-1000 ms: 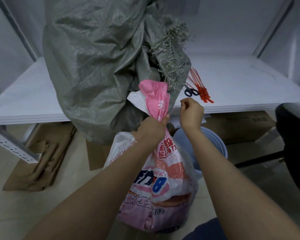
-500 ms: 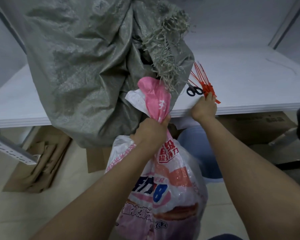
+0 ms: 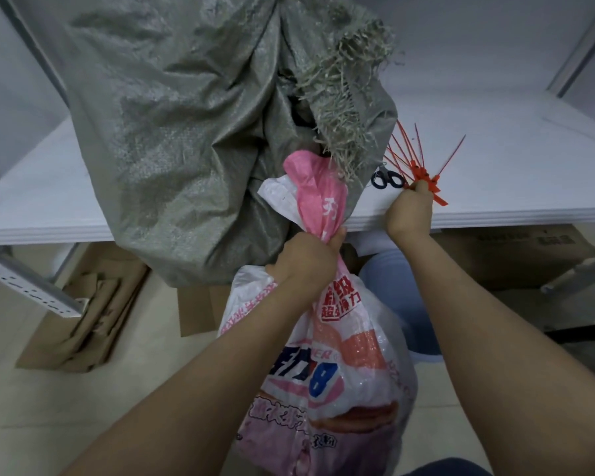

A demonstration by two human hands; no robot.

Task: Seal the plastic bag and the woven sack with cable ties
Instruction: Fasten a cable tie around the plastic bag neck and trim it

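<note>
A pink and white printed plastic bag (image 3: 327,383) hangs in front of me, its neck twisted into a pink tuft. My left hand (image 3: 303,261) is clenched around that neck. Behind it a large grey woven sack (image 3: 172,125) slumps over the white table's front edge, its frayed mouth hanging open at the upper right. Several red cable ties (image 3: 423,166) lie fanned on the table. My right hand (image 3: 409,211) reaches over the table edge, its fingertips closed on the heads of the ties. Part of the pile has lifted off the table.
Small black-handled scissors (image 3: 387,180) lie on the white table (image 3: 516,166) just left of the ties. Under the table stand a blue bucket (image 3: 399,297) and a cardboard box (image 3: 516,252). Flattened cardboard (image 3: 83,321) lies on the floor at left, beside a white perforated bracket (image 3: 24,286).
My right hand moved from beside the bag's neck up and right to the table edge and closed on the red cable ties. My left hand kept its grip on the bag.
</note>
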